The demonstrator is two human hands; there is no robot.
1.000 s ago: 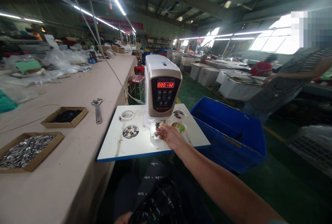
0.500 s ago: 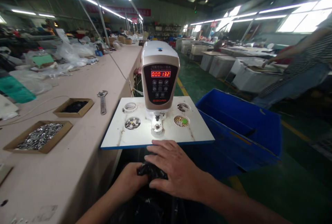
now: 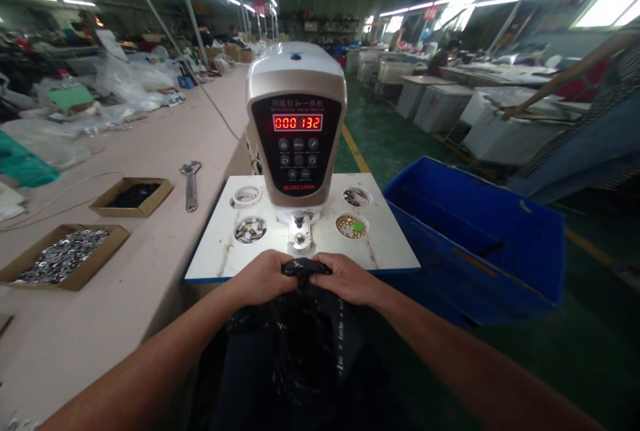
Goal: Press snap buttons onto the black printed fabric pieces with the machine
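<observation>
Between my two hands is a piece of black fabric [image 3: 320, 331] with small white print, likely a garment; its lower part hangs down in shadow. My left hand [image 3: 263, 278] is closed on the fabric's left top edge. My right hand [image 3: 349, 278] pinches the same edge on the right, thumb inward. Both are at the front edge of a white board [image 3: 325, 254]. Just beyond the fabric stands a button-fastening machine [image 3: 297, 84] with a red display, its lower die [image 3: 300, 239] slightly ahead of the held edge.
Round cups in the board hold metal fittings [image 3: 251, 230] and gold-coloured pieces [image 3: 345, 226]. At left, a table [image 3: 160, 264] carries an adjustable wrench [image 3: 191, 186] and two cardboard trays [image 3: 117, 244]. A blue bin [image 3: 545, 218] stands right, near another person's arm [image 3: 560, 78].
My right hand has come down from above the fabric to grip its edge. My left hand and the fabric have moved up and forward to the board. The view has shifted closer to the machine.
</observation>
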